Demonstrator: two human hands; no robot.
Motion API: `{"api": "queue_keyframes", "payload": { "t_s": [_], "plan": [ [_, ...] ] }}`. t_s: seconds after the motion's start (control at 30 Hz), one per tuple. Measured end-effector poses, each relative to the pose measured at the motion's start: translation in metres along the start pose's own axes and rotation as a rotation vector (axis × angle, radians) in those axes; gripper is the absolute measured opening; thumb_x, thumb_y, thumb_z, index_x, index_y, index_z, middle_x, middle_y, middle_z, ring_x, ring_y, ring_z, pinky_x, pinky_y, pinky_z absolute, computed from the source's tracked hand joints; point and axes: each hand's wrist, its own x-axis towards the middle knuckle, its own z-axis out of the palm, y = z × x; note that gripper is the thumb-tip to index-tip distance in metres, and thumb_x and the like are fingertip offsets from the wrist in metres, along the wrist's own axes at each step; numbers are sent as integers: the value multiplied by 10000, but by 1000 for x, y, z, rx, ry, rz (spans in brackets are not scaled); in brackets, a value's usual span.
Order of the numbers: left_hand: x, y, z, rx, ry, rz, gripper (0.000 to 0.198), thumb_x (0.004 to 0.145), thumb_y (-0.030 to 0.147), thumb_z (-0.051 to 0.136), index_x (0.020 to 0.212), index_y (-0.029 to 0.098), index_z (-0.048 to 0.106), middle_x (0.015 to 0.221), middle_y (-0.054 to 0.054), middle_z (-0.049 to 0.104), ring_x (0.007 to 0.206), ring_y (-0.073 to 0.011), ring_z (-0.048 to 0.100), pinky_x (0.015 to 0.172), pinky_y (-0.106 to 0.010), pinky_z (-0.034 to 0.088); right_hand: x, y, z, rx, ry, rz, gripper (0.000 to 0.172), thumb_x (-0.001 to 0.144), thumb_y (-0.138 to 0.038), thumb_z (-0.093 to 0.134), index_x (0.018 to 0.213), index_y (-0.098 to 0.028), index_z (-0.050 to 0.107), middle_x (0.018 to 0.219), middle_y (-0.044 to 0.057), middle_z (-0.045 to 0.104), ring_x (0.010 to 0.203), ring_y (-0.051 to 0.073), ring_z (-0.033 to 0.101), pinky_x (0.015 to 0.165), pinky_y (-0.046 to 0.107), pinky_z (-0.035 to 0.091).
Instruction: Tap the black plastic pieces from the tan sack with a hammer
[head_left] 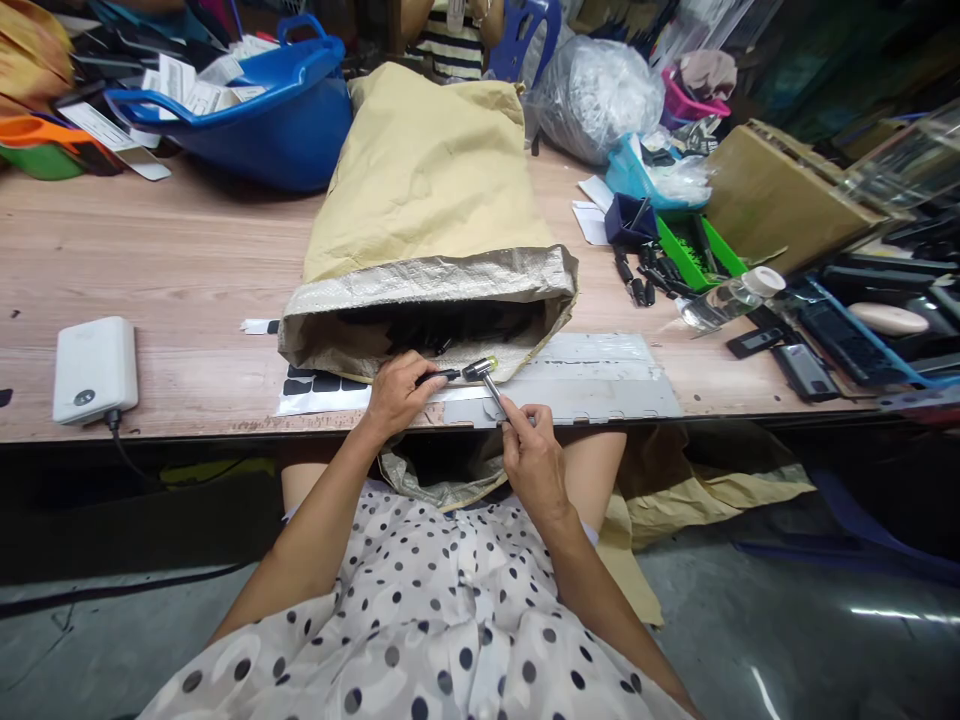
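My left hand point(397, 398) is closed on a small slim black part point(439, 377), holding it low over the table's front edge. My right hand point(534, 455) grips the metal handle of a small hammer point(481, 372). The hammer's head, black with a yellowish end, is close to the tip of the black part; I cannot tell whether they touch. Just behind both hands a large tan paper sack point(435, 180) lies with its silvery-lined mouth towards me, dark pieces inside. Beneath the hands are a grey flat board point(585, 385) and a white sheet with black stickers point(319, 385).
A white power bank point(96, 370) with a cable lies left. Behind it stands a blue basin point(277, 125) of small boxes. To the right are a green tray point(697, 250), a clear bottle point(731, 300) and black parts. Another sack point(442, 480) opens at my lap. Someone sits opposite.
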Motion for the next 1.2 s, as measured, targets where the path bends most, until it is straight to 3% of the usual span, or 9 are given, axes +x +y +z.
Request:
{"api": "queue_keyframes", "payload": {
  "t_s": [0.17, 0.27, 0.4, 0.57, 0.73, 0.83, 0.97, 1.1, 1.2],
  "plan": [
    [-33, 20, -1, -168, 128, 206, 302, 995, 383, 428, 987, 194, 664, 862, -48, 690, 776, -172, 635, 731, -299, 514, 2, -2, 0, 21, -20, 13, 432, 933, -203, 455, 1290, -267, 692, 995, 80, 564, 697, 179, 608, 570, 271, 527],
    [-66, 32, 12, -231, -4, 358, 298, 1013, 379, 406, 1001, 208, 650, 799, -25, 700, 677, -156, 644, 662, -274, 511, 1, -1, 1, 31, -17, 14, 435, 938, -205, 449, 1293, -273, 690, 998, 79, 559, 711, 182, 612, 589, 274, 541],
    [-98, 29, 36, 10, -300, 126, 207, 990, 325, 471, 934, 220, 640, 784, -30, 724, 663, -201, 688, 597, -289, 499, 1, 0, 3, 21, -5, -2, 444, 940, -196, 441, 1302, -275, 686, 1005, 81, 568, 704, 179, 612, 589, 271, 539],
    [-105, 16, 48, 253, -532, -139, 93, 892, 216, 588, 944, 207, 665, 806, -71, 743, 707, -271, 719, 617, -344, 524, 1, 0, 3, 5, -6, -10, 441, 945, -199, 443, 1314, -267, 674, 1014, 84, 570, 703, 180, 619, 570, 266, 528],
    [-90, 35, 32, 81, -391, 78, 110, 911, 242, 585, 902, 219, 692, 822, -28, 736, 684, -178, 692, 612, -265, 505, 0, -1, 3, -23, -3, -17, 451, 945, -189, 423, 1318, -246, 670, 1014, 93, 575, 698, 189, 623, 559, 274, 527],
    [-62, 42, 14, -12, -42, 149, 193, 948, 283, 548, 852, 204, 697, 745, -16, 705, 635, -130, 634, 636, -238, 501, 0, -2, 3, -28, 3, -24, 449, 945, -185, 417, 1308, -234, 675, 1006, 93, 573, 716, 190, 630, 574, 272, 530],
    [-5, 30, -12, 184, 342, -84, 183, 922, 256, 537, 922, 196, 710, 847, -56, 691, 781, -187, 645, 745, -303, 529, 0, 0, 6, -26, 14, -30, 446, 940, -176, 423, 1308, -230, 669, 999, 85, 563, 694, 176, 607, 563, 262, 520],
    [34, 13, -20, 354, 208, -397, 296, 829, 208, 606, 1102, 205, 721, 984, -98, 703, 974, -291, 672, 881, -391, 532, 0, 2, 8, -1, 24, -48, 450, 937, -166, 427, 1320, -234, 653, 1004, 80, 548, 693, 164, 585, 556, 244, 510],
    [40, 8, -19, 384, 126, -476, 338, 819, 209, 615, 1140, 234, 716, 1075, -101, 708, 1006, -308, 672, 855, -385, 532, 0, 2, 9, 13, 32, -42, 447, 936, -166, 431, 1316, -234, 655, 1012, 85, 541, 723, 174, 592, 574, 250, 522]
  ]
}}
